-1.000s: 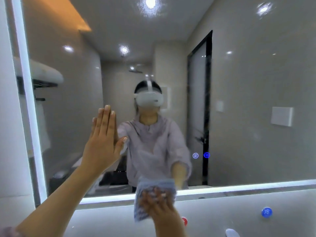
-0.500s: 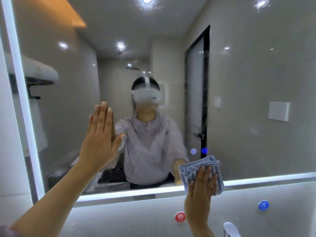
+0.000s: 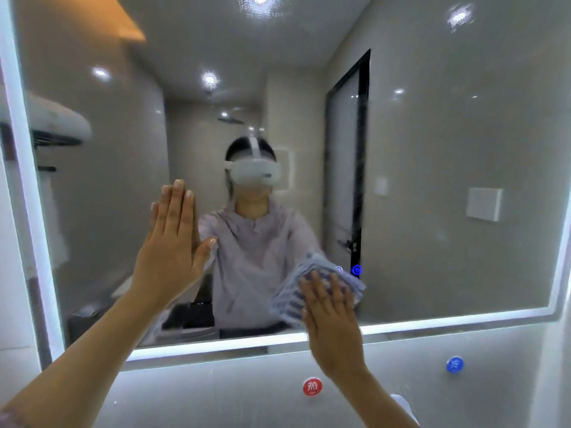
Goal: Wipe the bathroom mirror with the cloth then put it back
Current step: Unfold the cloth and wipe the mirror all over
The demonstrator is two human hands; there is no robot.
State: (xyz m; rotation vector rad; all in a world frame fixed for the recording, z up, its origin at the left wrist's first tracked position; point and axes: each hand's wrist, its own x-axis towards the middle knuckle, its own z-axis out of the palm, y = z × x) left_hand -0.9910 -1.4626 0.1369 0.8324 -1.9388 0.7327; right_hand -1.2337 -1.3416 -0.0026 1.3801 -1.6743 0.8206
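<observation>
- Pressing flat on the cloth (image 3: 293, 293), the right hand (image 3: 332, 316) has its fingers straight and slightly spread, palm toward the glass. It pins the cloth rather than gripping it.
- The cloth is blue-and-white striped and bunched up. It is held against the lower middle of the mirror (image 3: 432, 180), just above the bottom edge, and its folds stick out to the left of the fingers and beyond them.
- The left hand (image 3: 171, 242) lies flat on the glass, higher up and well to the left of the right hand. Its fingers are straight and close together, the thumb is out to the right, and it holds nothing.
- A bright light strip (image 3: 432, 319) runs along the mirror's bottom and left edges, and a small glowing blue icon (image 3: 357, 269) sits just right of the cloth.
- The reflection shows a person in a pale top and a white headset, with a dark-framed door behind them.
- On the wall below the mirror, a red round marker (image 3: 312, 386) sits near the right wrist and a blue round marker (image 3: 454, 365) farther right.
</observation>
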